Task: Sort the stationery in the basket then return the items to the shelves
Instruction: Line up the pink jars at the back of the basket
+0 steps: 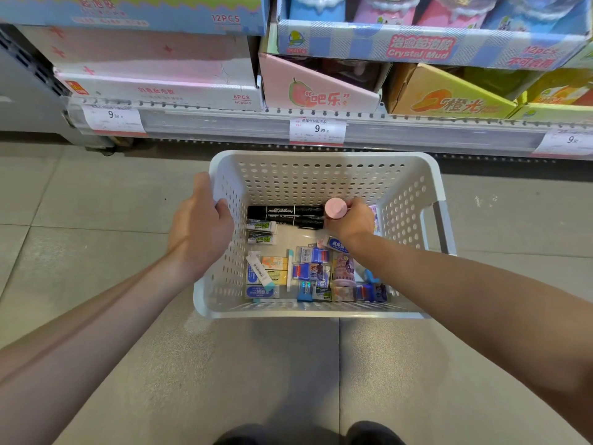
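A white perforated basket [324, 175] stands on the floor in front of a shelf. My left hand [200, 224] grips its left rim, fingers curled over the edge. Inside the basket, my right hand [353, 220] holds a pink-capped tube [335, 208] upright. Two black permanent markers [285, 216] lie side by side just left of it. Several erasers and small packets [308, 274] cover the near part of the basket floor, with green-labelled erasers [261, 232] at the left.
The low shelf edge [321, 128] carries price tags reading 9.90. Above it sit display boxes: a pink one [317, 88], an orange one [449, 97] and a blue Crystal Mud one [417, 46]. Grey floor tiles [96, 203] surround the basket. My shoes [308, 435] show below.
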